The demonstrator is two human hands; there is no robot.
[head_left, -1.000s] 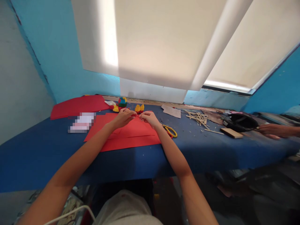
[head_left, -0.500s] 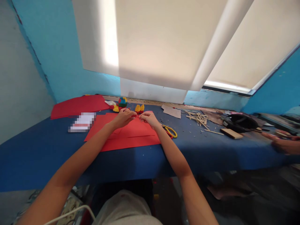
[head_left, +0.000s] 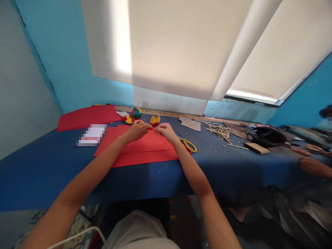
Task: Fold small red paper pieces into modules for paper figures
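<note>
Red paper sheets (head_left: 145, 157) lie overlapping on the blue table (head_left: 124, 185). Over their back part, my left hand (head_left: 138, 130) and my right hand (head_left: 165, 131) almost meet, each with its fingers pinched on a small red paper piece (head_left: 153, 129). The piece is tiny and mostly covered by the fingers. Just behind my hands stands a yellow and red folded figure (head_left: 155, 120). A multicoloured figure (head_left: 136, 113) is behind my left hand. Scissors with yellow and red handles (head_left: 190, 146) rest beside my right forearm.
More red sheets (head_left: 86, 118) and a blurred white pad (head_left: 92, 135) are at the left. Thin sticks (head_left: 219, 131), brown paper (head_left: 190, 123), a wooden block (head_left: 256, 148) and a black bag (head_left: 269, 136) lie right. Another person's hand (head_left: 312, 166) is at the far right.
My hands have hardly moved and keep their pinch. At the far right, the other person's hands have shifted apart, and a dark shape has appeared at the right edge.
</note>
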